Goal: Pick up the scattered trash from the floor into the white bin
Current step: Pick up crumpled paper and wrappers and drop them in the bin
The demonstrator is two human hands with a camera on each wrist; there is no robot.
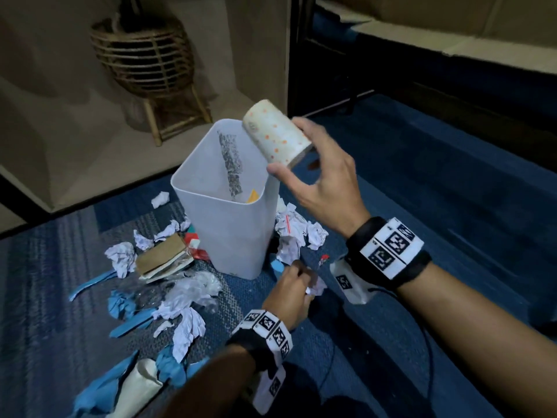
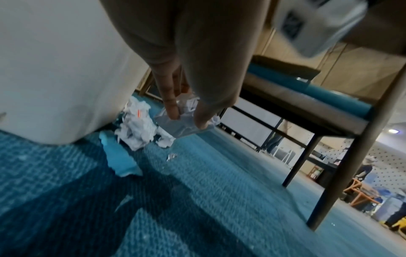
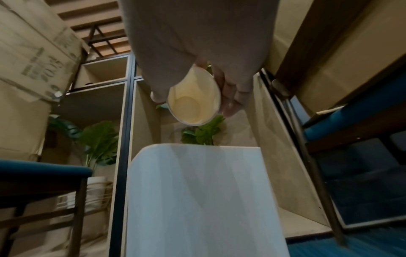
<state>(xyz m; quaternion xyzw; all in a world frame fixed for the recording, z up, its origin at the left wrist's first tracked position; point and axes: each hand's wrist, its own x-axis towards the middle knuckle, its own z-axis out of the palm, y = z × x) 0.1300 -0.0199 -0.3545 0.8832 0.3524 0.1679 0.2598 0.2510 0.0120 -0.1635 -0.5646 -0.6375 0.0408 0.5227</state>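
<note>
Paper cup [image 1: 275, 134] in right hand [image 1: 325, 179] overhangs white bin [image 1: 229, 224] rim.

Right hand [image 1: 324, 173] raised with fingers [image 3: 230, 97] curled, left hand [image 1: 289, 294] low, fingertips [image 2: 172, 111] pinched.

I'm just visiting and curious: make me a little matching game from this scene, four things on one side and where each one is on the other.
Things:
1. paper cup
2. crumpled paper
3. white bin
4. wicker basket

Places:
A. standing on the blue carpet amid the trash
B. held by the right hand above the bin
C. on a stand behind the bin
D. pinched by the left hand near the floor

Pairs: 1-B, 2-D, 3-A, 4-C
</note>
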